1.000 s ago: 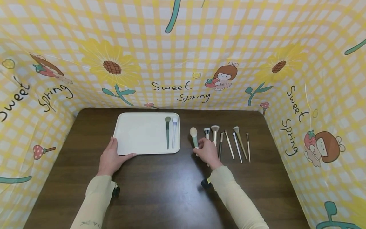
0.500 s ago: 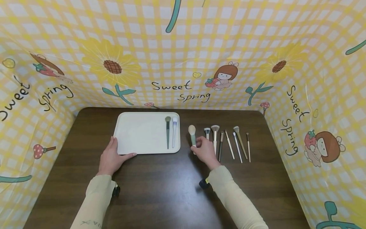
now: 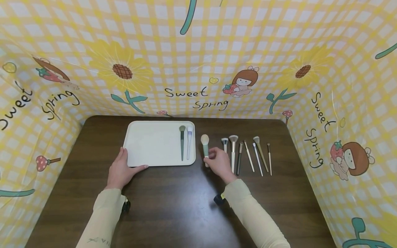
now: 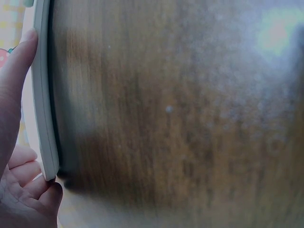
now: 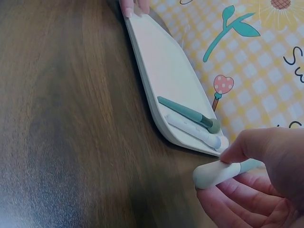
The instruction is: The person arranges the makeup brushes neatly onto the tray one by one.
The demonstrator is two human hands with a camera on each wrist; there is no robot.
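Observation:
My right hand (image 3: pixel 219 162) pinches a makeup brush (image 3: pixel 205 143) with a fluffy cream head and a mint-and-white handle, just right of the white tray (image 3: pixel 155 144). In the right wrist view the thumb lies on the brush's white handle end (image 5: pixel 211 174), fingers beneath it. My left hand (image 3: pixel 119 170) grips the tray's near left corner, thumb along the front edge and fingers at the left side. Inside the tray, at its right end, a dark green brush (image 3: pixel 182 141) and a white-and-lilac brush (image 3: pixel 189 143) lie side by side.
Right of my right hand lies a row of several makeup brushes, among them a wide fluffy one (image 3: pixel 233 148), a black-handled one (image 3: pixel 240 158) and an olive-handled one (image 3: pixel 261 153). A patterned cloth (image 3: pixel 198 69) walls in the dark wooden table (image 3: pixel 173 206) at the back and sides.
My right hand has moved left toward the tray with the cream-headed makeup brush, which now stands straighter. The left hand has stayed on the tray corner.

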